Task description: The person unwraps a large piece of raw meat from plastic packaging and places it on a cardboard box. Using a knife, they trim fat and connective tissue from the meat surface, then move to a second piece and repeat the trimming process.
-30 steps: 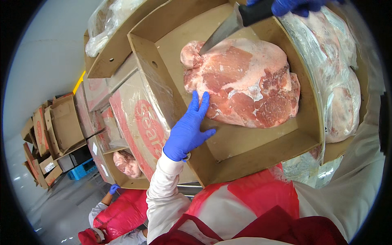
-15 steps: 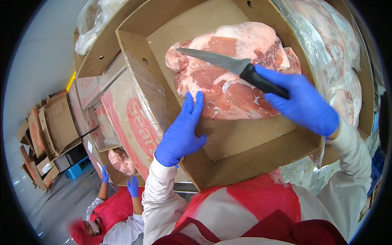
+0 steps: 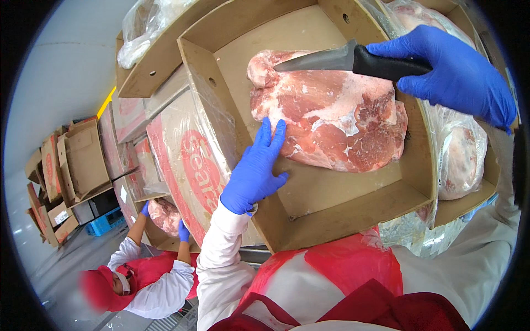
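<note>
A large cut of raw pink meat [image 3: 337, 121] with pale fat lies in an open cardboard box [image 3: 309, 229] in front of me. In a blue glove, my right hand [image 3: 455, 74] grips the black handle of a knife [image 3: 326, 59]. The blade points left over the far edge of the meat; whether its tip touches the surface I cannot tell. My left hand [image 3: 254, 171], also gloved in blue, is open, its fingertips resting on the meat's near left side and its thumb spread apart.
Bagged meat [image 3: 464, 154] fills a box on the right. Wrapped cartons [image 3: 190, 160] stand left of my box. Farther left, a co-worker [image 3: 157, 276] holds meat [image 3: 164, 215] with both hands. Opened cardboard boxes [image 3: 83, 157] are stacked beyond, above a blue crate [image 3: 105, 222].
My right hand and the knife have moved up and to the right, and the blade now lies nearly level. The meat sits turned differently. The co-worker's hands have closed in on the other piece.
</note>
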The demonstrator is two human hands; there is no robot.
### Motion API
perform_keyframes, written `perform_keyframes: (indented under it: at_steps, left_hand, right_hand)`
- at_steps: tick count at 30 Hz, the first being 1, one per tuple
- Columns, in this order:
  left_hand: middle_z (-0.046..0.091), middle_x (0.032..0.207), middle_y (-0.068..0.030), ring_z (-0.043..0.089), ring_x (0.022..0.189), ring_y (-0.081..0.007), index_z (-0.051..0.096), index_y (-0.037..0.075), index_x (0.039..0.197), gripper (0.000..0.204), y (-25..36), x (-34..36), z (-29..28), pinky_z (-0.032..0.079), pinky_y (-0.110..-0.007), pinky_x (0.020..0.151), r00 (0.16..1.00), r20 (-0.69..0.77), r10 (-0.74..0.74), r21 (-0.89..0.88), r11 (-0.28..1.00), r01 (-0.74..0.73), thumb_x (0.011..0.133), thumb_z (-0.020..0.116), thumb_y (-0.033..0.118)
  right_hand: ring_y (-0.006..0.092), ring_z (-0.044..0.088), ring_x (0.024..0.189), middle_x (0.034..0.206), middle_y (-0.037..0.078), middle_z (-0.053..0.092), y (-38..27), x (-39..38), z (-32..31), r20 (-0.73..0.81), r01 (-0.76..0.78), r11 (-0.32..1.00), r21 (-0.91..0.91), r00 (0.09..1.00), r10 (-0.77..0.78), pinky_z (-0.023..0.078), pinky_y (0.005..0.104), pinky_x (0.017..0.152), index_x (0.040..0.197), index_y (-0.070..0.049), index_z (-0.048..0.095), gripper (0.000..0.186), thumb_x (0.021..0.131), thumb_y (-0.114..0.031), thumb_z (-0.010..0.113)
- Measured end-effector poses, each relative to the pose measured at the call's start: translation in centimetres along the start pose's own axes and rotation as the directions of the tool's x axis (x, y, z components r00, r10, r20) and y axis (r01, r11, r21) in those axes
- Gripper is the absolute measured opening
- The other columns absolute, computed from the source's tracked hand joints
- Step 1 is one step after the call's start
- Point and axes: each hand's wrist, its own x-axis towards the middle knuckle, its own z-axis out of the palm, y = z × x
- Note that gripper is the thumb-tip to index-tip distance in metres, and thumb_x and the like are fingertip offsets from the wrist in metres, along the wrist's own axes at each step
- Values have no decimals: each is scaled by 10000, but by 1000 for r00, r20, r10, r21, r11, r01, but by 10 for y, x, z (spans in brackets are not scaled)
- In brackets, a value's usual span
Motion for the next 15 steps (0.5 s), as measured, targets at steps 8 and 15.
perform_keyframes:
  at_steps: [8, 15]
  left_hand:
    - [120, 1524, -289, 200, 1411, -374, 122, 111, 1514, 998, 0, -1, 3, 274, -368, 1127, 997, -51, 52, -22, 998, -53, 697, 690, 32]
    - [128, 1531, -265, 209, 1405, -374, 106, 123, 1517, 1008, -3, -5, 8, 292, -373, 1119, 999, 17, -47, -41, 998, 47, 688, 669, 6]
  right_hand:
    - [109, 605, 659, 819, 33, 682, -30, 53, -51, 321, -334, 906, -260, 855, 407, 513, 246, 594, 1290, -165, 582, 445, 865, -264, 673]
    - [28, 539, 683, 869, 18, 656, 7, 32, -2, 249, -296, 951, 88, 931, 267, 473, 208, 596, 1298, -88, 566, 545, 767, 23, 626]
